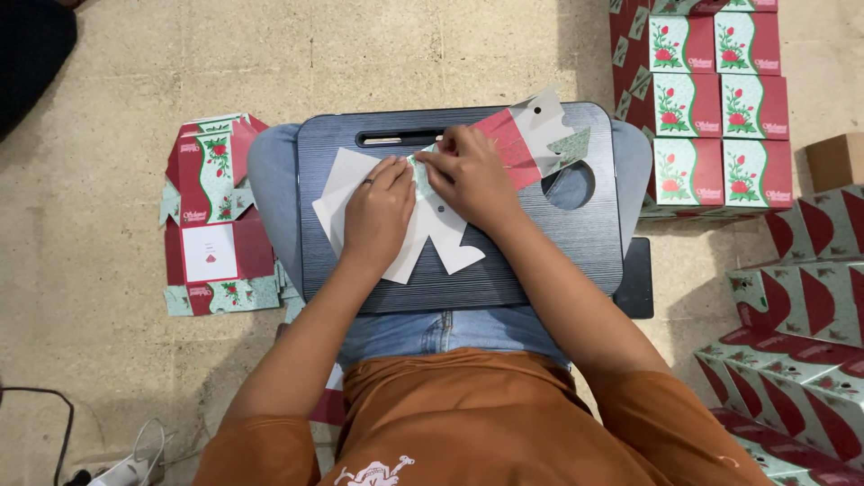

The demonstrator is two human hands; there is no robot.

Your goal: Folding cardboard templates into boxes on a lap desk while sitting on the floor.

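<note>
A flat carton blank (450, 193) is spread on the lap tray (540, 252), reaching toward 1 o'clock. It is pressed flat under the left hand (378, 211), fingers nearly straight, while a fold at 12 o'clock is pinched by the curled fingers of the right hand (468, 175). More blanks (216, 216) are stacked at 9 o'clock and folded boxes (715, 99) at 2 o'clock.

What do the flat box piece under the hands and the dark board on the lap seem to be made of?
The flat box piece looks like thin printed cardboard: its underside is plain matte white, the outer face shows red and green print, and it bends along creases under the left hand and right hand. The lap board looks like dark plastic or laminate with a fine ribbed, slightly shiny surface; which one is unclear.
</note>
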